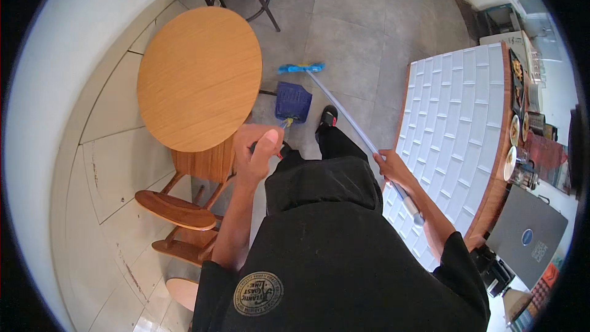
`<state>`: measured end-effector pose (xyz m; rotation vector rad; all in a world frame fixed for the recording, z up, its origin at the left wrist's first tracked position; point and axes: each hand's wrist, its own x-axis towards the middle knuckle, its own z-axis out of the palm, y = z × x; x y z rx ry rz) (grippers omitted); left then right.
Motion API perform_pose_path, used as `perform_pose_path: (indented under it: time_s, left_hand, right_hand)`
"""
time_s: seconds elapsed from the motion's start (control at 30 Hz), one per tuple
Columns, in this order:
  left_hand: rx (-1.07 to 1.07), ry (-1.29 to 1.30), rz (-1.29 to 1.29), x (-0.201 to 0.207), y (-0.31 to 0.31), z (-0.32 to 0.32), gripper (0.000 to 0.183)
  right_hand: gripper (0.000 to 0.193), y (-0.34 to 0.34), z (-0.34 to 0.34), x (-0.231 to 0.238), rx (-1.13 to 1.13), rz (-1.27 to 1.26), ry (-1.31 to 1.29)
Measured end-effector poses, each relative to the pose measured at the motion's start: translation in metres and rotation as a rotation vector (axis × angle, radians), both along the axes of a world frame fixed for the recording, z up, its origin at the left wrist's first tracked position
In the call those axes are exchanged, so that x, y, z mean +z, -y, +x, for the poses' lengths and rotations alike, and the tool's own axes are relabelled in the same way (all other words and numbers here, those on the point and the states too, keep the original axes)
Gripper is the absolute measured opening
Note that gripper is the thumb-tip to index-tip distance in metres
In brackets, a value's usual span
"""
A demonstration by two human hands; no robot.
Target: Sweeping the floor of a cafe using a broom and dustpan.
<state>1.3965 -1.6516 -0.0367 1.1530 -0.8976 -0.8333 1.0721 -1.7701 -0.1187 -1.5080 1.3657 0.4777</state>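
A round wooden table (200, 80) stands on grey floor tiles (350, 6), opposite a white-tiled counter (452, 123).

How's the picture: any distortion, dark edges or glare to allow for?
Head view: fisheye bends the pale tiles at left, corners go black; head view: small bright glare near the tiles' lower end; head view: broom and dustpan read clearly.

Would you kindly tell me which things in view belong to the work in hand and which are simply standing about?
In use:
- blue-headed broom, held by the right hand
- dark blue dustpan, its handle in the left hand

Just about:
- round wooden table
- wooden chair
- grey laptop
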Motion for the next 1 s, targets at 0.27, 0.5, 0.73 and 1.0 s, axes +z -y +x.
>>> perform_pose_path:
  time_s: [0.27, 0.5, 0.73, 1.0]
  left_hand:
    - [-0.022, 0.0, 0.017, 0.003, -0.014, 0.019, 0.043]
    - [-0.077, -0.02, 0.011, 0.002, -0.01, 0.018, 0.04]
    - [-0.061, 0.017, 0.005, -0.005, -0.003, 0.018, 0.043]
    - [-0.092, -0.002, 0.015, 0.0, 0.013, 0.015, 0.043]
  right_hand:
    - [0.035, -0.003, 0.056, -0.063, 0.053, -0.276, 0.124]
    - [0.027, -0.027, 0.068, -0.15, 0.152, -0.375, -0.02]
    - [0.029, -0.081, 0.016, -0.035, 0.171, -0.079, -0.012]
    - [0.036, -0.058, 0.003, 0.052, -0.232, 0.1, 0.009]
